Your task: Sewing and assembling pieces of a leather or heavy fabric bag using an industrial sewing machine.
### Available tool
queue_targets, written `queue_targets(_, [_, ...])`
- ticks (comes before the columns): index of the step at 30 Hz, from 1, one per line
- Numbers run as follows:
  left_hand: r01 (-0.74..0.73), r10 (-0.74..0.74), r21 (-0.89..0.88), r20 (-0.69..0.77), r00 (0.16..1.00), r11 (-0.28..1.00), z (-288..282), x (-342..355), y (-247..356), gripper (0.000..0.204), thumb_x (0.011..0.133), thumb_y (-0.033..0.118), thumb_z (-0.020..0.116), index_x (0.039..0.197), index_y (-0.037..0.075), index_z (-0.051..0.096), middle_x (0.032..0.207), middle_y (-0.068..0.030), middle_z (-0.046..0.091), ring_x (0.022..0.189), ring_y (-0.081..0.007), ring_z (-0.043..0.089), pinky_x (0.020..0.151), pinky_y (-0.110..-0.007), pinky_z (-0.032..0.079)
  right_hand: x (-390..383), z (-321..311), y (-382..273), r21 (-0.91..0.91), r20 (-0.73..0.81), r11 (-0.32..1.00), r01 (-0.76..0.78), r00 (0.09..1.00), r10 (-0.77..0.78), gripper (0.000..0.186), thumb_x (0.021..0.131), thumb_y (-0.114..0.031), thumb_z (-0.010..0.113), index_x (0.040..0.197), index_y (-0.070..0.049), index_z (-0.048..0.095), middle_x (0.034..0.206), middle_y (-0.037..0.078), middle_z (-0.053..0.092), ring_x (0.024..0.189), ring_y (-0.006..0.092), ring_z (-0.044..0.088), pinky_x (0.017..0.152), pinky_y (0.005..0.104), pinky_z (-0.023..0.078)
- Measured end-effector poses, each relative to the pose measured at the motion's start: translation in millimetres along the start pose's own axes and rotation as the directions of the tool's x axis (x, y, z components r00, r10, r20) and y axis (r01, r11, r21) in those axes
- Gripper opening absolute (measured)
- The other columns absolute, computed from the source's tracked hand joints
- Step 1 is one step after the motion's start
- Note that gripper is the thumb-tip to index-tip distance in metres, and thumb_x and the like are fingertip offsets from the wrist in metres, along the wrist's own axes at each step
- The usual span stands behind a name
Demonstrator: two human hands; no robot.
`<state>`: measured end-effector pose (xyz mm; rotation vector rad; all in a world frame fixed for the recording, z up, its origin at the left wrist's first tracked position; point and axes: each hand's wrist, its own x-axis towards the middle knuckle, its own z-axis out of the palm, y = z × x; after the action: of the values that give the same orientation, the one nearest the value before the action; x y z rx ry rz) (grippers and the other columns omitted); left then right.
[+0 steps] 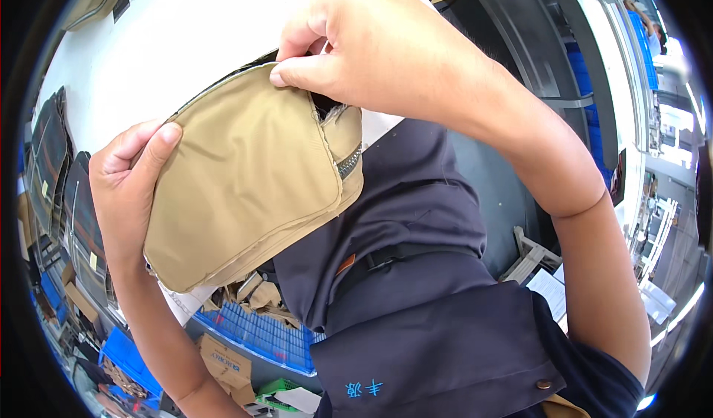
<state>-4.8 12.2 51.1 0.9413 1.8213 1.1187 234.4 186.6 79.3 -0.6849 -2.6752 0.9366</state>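
Note:
A tan fabric bag piece (pixel 245 173), perhaps a pouch, hangs between my two hands above my lap. Its edges look raw, and a dark zipper (pixel 349 163) shows along its right side. My left hand (pixel 130 158) grips the left edge, thumb on the front face and fingers behind. At the top edge, my right hand (pixel 327 54) pinches the fabric between thumb and fingers, beside a dark gap where the layers part. The inside of the piece is mostly hidden.
A white work table (pixel 186 31) lies beyond the bag piece. Below on the left stand a blue plastic crate (pixel 256 340) with tan scraps and a cardboard box (pixel 226 366). Dark fabric panels (pixel 48 165) hang at the far left. My dark apron (pixel 416 269) covers my lap.

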Motion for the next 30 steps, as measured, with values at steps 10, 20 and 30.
queue_targets(10, [0.054,-0.054,-0.048,-0.007,0.999,0.997,2.1,3.8,2.1,0.021,0.099,0.016,0.077,0.106,-0.003,0.079,0.087,-0.0008,0.074,0.075,-0.0051,0.064,0.069,-0.021,0.05,8.9,-5.6,1.1,0.167,0.032,0.978,-0.124,0.992,0.12,0.019,0.081,-0.015,0.072,0.077,0.004,0.073,0.066,0.022,0.067,0.063,0.0351,0.068,0.065,0.0443,0.054])
queue_targets(20, [0.029,-0.028,-0.082,0.014,1.0,0.996,5.8,2.6,9.2,0.014,0.096,0.012,0.077,0.096,-0.002,0.079,0.079,0.0001,0.072,0.068,-0.004,0.062,0.062,-0.02,0.048,2.1,2.6,1.1,0.123,-0.074,0.992,0.022,0.997,-0.013,0.023,0.087,-0.022,0.078,0.088,-0.002,0.066,0.077,0.015,0.068,0.074,0.0316,0.068,0.071,0.0413,0.053])
queue_targets(30, [-0.032,0.031,-0.067,-0.012,0.999,0.997,6.3,1.7,4.5,0.014,0.095,0.011,0.078,0.1,-0.002,0.081,0.082,-0.0012,0.074,0.071,-0.0049,0.065,0.064,-0.021,0.05,11.4,-4.4,10.1,0.334,0.088,0.938,-0.095,0.994,0.069,0.018,0.086,-0.016,0.078,0.088,-0.002,0.067,0.075,0.007,0.066,0.072,0.0171,0.065,0.068,0.0339,0.052])
